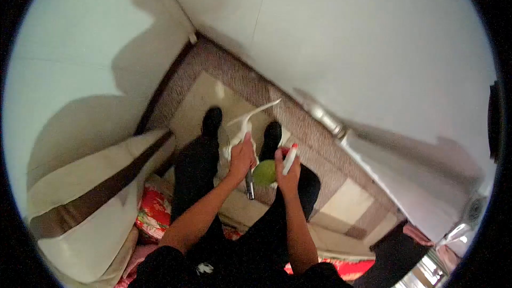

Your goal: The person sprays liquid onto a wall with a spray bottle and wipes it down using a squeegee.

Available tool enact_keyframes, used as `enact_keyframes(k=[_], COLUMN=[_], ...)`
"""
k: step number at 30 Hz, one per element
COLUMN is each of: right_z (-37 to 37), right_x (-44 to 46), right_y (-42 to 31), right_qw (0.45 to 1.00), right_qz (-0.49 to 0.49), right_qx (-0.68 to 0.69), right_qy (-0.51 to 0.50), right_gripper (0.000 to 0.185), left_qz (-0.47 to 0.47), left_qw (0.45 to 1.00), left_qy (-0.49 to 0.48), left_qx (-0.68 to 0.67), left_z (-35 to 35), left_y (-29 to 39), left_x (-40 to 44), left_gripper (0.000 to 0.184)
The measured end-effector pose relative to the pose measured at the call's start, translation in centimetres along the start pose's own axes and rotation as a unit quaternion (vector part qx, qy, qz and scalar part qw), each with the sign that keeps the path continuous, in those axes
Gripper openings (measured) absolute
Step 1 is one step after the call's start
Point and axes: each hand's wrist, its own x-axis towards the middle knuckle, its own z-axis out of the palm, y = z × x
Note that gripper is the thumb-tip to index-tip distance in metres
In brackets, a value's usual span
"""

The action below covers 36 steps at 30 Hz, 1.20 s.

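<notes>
Head view: left hand [242, 156] angles inward, right hand [288, 173] holds green fruit [264, 173]

Probably a home corner, with sofa [101, 197] and floral cushion [153, 210].

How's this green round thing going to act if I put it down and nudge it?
The green round thing would probably roll, given its curved outline. It looks fairly firm: no sag shows beside the right hand.
</notes>
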Motion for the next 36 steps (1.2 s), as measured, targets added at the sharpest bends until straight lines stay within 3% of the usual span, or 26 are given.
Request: enact_keyframes(k=[1,3,6,8,10,12,14,16,18,19,20,21,24,27,31,33,35,36], right_z=[-0.2,-1.0,-1.4,0.4,1.3,-0.5,-3.5,-5.8,-6.7,-6.8,-7.4,-7.4,-8.2,-9.7,-9.0,-8.4,-7.7,-7.6], right_x=[-1.8,-3.0,-4.8,-6.8,-10.8,-11.4,-8.9,-11.0,-11.8,-13.4,-14.4,-15.1,-16.6,-13.0,-8.4,-6.0,-4.0,-3.2], right_y=[1.1,-1.7,-3.7,-4.8,-5.8,-8.9,-9.8,-14.1,-16.4,-17.4,-18.4,-19.4,-24.8,-30.0,-38.1,-40.9,-43.7,-44.7], right_qw=[0.997,0.986,0.979,0.963,0.945,0.916,0.863,0.844,0.782,0.765,0.737,0.732,0.782,0.854,0.842,0.830,0.824,0.825], right_qz=[-0.021,-0.046,-0.057,-0.090,-0.188,-0.231,-0.318,-0.337,-0.387,-0.385,-0.395,-0.403,-0.401,-0.385,-0.431,-0.469,-0.455,-0.457], right_qx=[0.058,0.146,0.174,0.221,0.189,0.231,0.339,0.364,0.453,0.494,0.535,0.535,0.462,0.344,0.311,0.277,0.321,0.317], right_qy=[0.035,0.073,0.092,0.127,0.191,0.232,0.200,0.202,0.184,0.151,0.118,0.122,0.120,0.068,0.097,0.121,0.102,0.101], right_gripper=[0.032,0.033,0.032,0.029,0.029,0.042,0.054,0.065,0.061,0.060,0.060,0.060,0.057,0.062,0.042,0.040,0.036,0.036], left_qz=[-0.031,0.045,0.088,0.118,0.172,0.128,0.166,0.178,0.340,0.302,0.377,0.351,0.364,0.287,0.332,0.390,0.266,0.268], left_qw=[0.998,0.990,0.982,0.979,0.965,0.977,0.972,0.972,0.914,0.921,0.897,0.909,0.903,0.936,0.906,0.859,0.898,0.898], left_qy=[-0.019,-0.129,-0.150,-0.158,-0.197,-0.171,-0.165,-0.141,-0.174,-0.173,-0.158,-0.156,-0.158,-0.125,-0.133,-0.155,-0.180,-0.181], left_qx=[-0.050,-0.043,0.073,0.049,0.017,0.012,0.031,0.055,0.138,0.172,0.167,0.161,0.166,0.161,0.227,0.294,0.302,0.298], left_z=[1.2,1.5,-0.5,-4.5,-7.9,-7.7,-7.2,-7.4,-8.7,-10.3,-11.3,-12.4,-13.6,-12.0,-10.5,-9.8,-9.6,-9.3], left_y=[-0.9,0.8,3.9,2.7,0.1,-0.2,0.8,0.6,1.9,4.4,5.4,4.6,2.3,1.7,0.8,-0.8,1.4,1.7], left_x=[-1.7,-2.7,-4.5,-4.2,-4.2,-3.1,-2.9,-5.0,-6.1,-9.8,-11.3,-11.9,-10.5,-7.7,-2.9,1.5,-1.3,-1.8], left_gripper=[0.060,0.061,0.062,0.061,0.059,0.051,0.045,0.040,0.032,0.028,0.027,0.028,0.033,0.037,0.041,0.043,0.044,0.044])
